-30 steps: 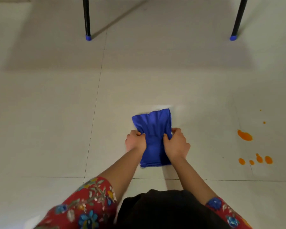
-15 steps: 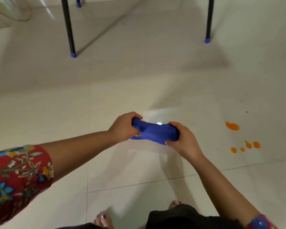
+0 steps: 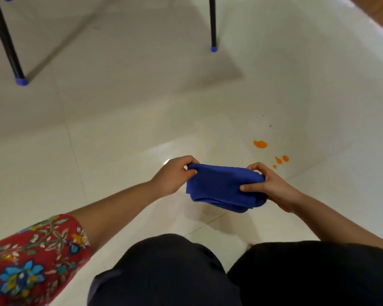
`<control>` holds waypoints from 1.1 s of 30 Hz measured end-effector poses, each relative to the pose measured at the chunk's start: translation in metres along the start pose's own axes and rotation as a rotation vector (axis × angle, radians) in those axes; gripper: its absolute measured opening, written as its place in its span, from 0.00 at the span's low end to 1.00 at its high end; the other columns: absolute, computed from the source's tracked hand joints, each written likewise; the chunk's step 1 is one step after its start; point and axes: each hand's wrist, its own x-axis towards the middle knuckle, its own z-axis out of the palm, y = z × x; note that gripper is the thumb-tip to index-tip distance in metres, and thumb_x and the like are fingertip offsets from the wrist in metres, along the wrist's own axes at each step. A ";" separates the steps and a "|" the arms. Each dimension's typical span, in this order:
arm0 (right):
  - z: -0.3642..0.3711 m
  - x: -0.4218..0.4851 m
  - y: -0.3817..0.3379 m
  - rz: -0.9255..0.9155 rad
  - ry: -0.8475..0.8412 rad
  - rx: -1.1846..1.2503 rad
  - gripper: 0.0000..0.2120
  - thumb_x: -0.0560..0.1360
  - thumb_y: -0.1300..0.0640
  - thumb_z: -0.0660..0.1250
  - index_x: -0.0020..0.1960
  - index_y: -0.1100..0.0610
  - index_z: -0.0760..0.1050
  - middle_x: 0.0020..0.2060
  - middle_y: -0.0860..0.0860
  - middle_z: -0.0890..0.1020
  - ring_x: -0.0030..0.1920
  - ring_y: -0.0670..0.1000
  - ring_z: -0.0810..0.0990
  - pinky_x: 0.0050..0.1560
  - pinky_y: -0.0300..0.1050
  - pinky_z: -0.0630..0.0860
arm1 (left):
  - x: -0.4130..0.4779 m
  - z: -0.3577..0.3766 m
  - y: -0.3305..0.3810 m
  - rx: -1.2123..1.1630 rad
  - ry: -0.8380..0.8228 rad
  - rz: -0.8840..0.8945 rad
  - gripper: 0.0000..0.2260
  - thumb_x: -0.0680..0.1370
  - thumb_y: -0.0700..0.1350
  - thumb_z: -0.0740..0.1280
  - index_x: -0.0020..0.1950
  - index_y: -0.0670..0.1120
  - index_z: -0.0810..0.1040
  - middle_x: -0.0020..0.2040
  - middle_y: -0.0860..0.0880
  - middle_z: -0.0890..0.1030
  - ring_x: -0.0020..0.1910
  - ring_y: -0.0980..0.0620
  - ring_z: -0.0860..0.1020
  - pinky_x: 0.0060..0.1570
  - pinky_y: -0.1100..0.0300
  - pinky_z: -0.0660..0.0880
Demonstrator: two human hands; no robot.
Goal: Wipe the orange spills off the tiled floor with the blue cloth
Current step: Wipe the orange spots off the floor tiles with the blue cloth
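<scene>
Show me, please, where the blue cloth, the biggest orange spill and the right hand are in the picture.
blue cloth [image 3: 219,186]: head view, middle of the folded fabric.
biggest orange spill [image 3: 260,144]: head view, centre of the blot on the tile.
right hand [image 3: 272,187]: head view, back of the hand gripping the cloth's edge.

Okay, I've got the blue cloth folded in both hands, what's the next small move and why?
Probably carry the blue cloth forward and to the right, then lower it onto the largest orange spill. Both the left hand and right hand hold it off the tiled floor, and the spills lie unwiped just beyond the right hand.
</scene>
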 end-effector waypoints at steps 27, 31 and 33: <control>-0.232 0.057 0.120 -0.104 0.878 -0.427 0.20 0.74 0.63 0.62 0.63 0.49 0.76 0.58 0.48 0.81 0.54 0.53 0.78 0.49 0.44 0.74 | 0.153 0.247 0.126 -0.417 -0.467 -0.341 0.17 0.75 0.40 0.71 0.63 0.43 0.74 0.57 0.45 0.81 0.55 0.49 0.81 0.51 0.61 0.78; -0.224 0.099 0.145 -0.122 0.816 -0.721 0.22 0.78 0.61 0.61 0.71 0.55 0.69 0.74 0.55 0.66 0.70 0.58 0.68 0.67 0.56 0.68 | 0.168 0.255 0.102 -0.060 -0.207 -0.214 0.17 0.76 0.42 0.69 0.64 0.50 0.74 0.62 0.52 0.77 0.57 0.56 0.76 0.54 0.64 0.72; -0.210 0.114 0.162 -0.029 0.803 -0.695 0.21 0.81 0.54 0.56 0.75 0.51 0.64 0.76 0.51 0.61 0.75 0.55 0.61 0.72 0.59 0.59 | 0.174 0.246 0.081 0.042 -0.072 -0.147 0.14 0.77 0.42 0.67 0.62 0.50 0.75 0.60 0.53 0.78 0.57 0.56 0.76 0.57 0.62 0.72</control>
